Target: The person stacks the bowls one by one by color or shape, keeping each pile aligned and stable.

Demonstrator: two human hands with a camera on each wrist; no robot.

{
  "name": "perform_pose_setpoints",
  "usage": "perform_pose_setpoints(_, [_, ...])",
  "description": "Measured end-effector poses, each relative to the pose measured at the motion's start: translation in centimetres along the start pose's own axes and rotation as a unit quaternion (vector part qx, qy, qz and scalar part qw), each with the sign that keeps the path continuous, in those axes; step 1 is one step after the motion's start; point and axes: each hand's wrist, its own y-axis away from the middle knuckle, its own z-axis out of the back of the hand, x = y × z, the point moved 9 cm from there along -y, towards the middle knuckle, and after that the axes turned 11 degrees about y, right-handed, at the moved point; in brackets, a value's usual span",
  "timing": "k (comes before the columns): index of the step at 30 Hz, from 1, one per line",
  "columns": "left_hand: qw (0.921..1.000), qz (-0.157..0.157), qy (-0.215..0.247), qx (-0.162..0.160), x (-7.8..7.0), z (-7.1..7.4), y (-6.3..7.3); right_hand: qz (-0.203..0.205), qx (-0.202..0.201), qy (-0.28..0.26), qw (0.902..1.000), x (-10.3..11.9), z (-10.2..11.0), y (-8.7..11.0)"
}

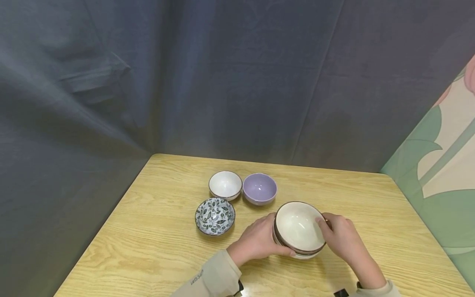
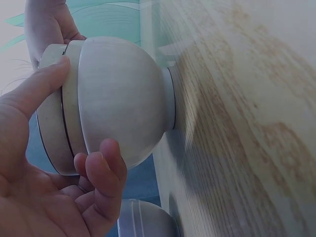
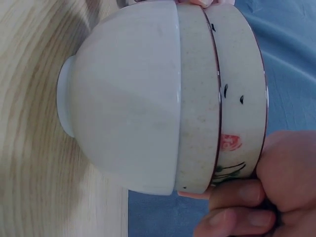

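Three bowls are nested in a stack at the front right of the table. Lowest is a plain white bowl (image 2: pixel 121 98), its foot right at the tabletop. Inside it sits a speckled cream bowl (image 3: pixel 198 98) with a dark rim. The top cream bowl (image 1: pixel 298 225) has a brown rim and, in the right wrist view, a red mark and green strokes outside. My left hand (image 1: pixel 261 238) grips the stack's left side, thumb across the cream bowls, other fingers curled by the white one. My right hand (image 1: pixel 343 239) pinches the top bowl's rim, thumb inside and fingers outside.
Behind and left of the stack stand a purple bowl (image 1: pixel 259 189), a white bowl with a dark rim (image 1: pixel 225 184) and a leaf-patterned bowl (image 1: pixel 215 216). Dark cloth (image 1: pixel 237 82) hangs behind the wooden table (image 1: pixel 148 231); a floral panel (image 1: pixel 445 177) borders it on the right.
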Motion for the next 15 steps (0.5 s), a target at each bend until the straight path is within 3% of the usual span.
perform_pose_setpoints(15, [1.0000,0.001,-0.002,0.001,0.02,0.01,0.03,-0.033,0.018,0.019,0.9991,-0.47,-0.20,-0.06])
